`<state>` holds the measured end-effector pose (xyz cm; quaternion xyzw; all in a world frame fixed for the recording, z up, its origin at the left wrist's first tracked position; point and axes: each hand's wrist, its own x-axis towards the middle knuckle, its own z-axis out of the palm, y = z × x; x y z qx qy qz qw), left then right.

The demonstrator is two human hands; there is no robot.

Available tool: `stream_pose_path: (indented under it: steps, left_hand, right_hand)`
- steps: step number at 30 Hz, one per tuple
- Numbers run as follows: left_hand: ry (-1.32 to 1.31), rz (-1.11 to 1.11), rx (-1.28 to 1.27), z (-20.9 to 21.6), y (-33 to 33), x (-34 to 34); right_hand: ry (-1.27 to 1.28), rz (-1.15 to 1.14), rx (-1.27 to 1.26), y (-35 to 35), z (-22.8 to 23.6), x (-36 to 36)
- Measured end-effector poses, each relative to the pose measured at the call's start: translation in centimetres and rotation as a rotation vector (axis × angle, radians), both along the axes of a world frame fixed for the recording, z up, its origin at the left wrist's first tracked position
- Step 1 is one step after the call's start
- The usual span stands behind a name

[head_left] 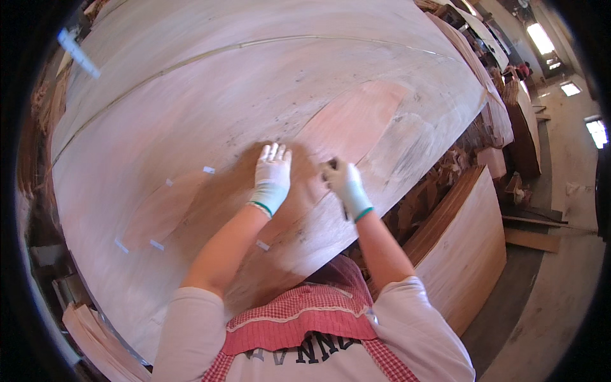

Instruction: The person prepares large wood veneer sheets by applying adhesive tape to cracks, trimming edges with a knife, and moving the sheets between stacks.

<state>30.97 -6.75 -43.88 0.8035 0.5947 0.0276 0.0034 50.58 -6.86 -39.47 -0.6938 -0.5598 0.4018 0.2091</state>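
Pressing flat, left hand [272, 172] lies open on veneer sheet [191, 108]; right hand [344, 181] clenches a small tool [344, 209]

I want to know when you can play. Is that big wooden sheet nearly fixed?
Some is done: small white tape strips already sit on the veneer sheet, and a reddish patch lies on it. Right now the left hand presses flat on the sheet while the right hand grips a small dark tool beside it. What remains cannot be told.

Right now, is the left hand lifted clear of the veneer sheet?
No, the gloved left hand lies flat, fingers spread, on the veneer sheet.
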Motion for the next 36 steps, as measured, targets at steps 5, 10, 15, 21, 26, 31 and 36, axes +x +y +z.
stream_pose_path:
  steps: [5, 10, 15, 21, 26, 31, 36]
  left_hand:
    - [-0.319, -0.111, 0.209, 2.8, 2.3, 9.5]
    - [-0.213, -0.261, 0.083, -0.4, 5.0, 21.5]
    - [-0.063, -0.203, -0.014, -0.4, 4.4, 23.1]
    - [-0.232, -0.119, -0.041, -0.4, 6.0, 24.4]
    - [-0.419, 0.099, 0.158, 0.7, 15.3, 23.4]
    - [-0.344, -0.035, 0.212, 0.4, 26.3, 24.0]
    - [-0.159, -0.105, 0.119, -1.6, 28.5, 25.2]
  right_hand:
    - [0.045, -0.054, 0.077, 6.3, -0.5, 15.2]
    - [0.007, 0.145, 0.142, 9.8, -5.9, 19.9]
    - [0.307, -0.087, -0.148, 6.0, -2.7, 20.5]
    - [0.379, -0.113, -0.123, 6.6, -1.1, 22.8]
    - [0.397, -0.01, 0.097, 21.9, 1.1, 23.4]
    - [0.378, 0.025, -0.17, 32.2, -2.3, 21.7]
    - [-0.348, 0.253, 0.377, 33.4, -5.0, 22.0]
